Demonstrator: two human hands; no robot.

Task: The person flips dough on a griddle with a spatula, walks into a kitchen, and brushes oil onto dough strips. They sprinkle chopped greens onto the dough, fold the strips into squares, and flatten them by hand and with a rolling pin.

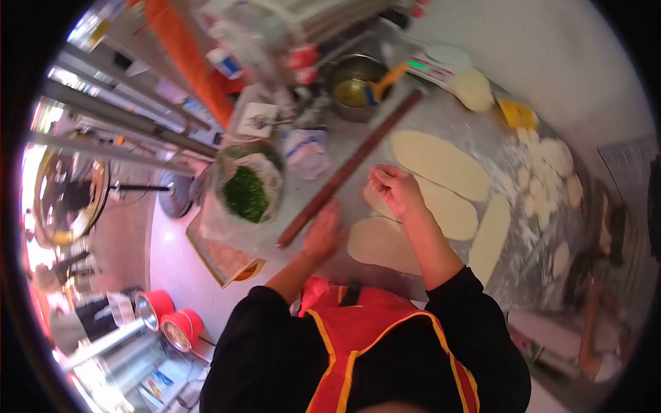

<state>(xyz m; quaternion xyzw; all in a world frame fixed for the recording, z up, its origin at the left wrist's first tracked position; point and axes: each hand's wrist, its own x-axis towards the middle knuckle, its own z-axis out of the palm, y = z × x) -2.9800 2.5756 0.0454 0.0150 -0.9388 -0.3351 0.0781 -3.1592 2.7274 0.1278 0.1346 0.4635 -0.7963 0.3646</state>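
My left hand [323, 232] lies against the lower half of a long dark-red rolling pin [358, 157], its fingers stretched out. The pin slants across the metal worktop. Over the flattened dough, my right hand [394, 186] is closed, thumb and fingers drawn together; whatever they may pinch is too small to make out. Beneath and around it lie an upper oval dough sheet [444, 165], a middle dough sheet [444, 210] partly hidden by my right hand and forearm, and a lower dough sheet [379, 244]. A narrower dough strip [490, 237] rests to their right.
Left of the pin stand a lined bowl of chopped greens [246, 194] and a plastic tub [306, 155]. Behind are a pot [351, 86] with an orange-handled brush and a scale [441, 63]. Floured dough pieces [540, 172] and a yellow scraper [518, 115] lie right. Another person's arm [590, 337] shows lower right.
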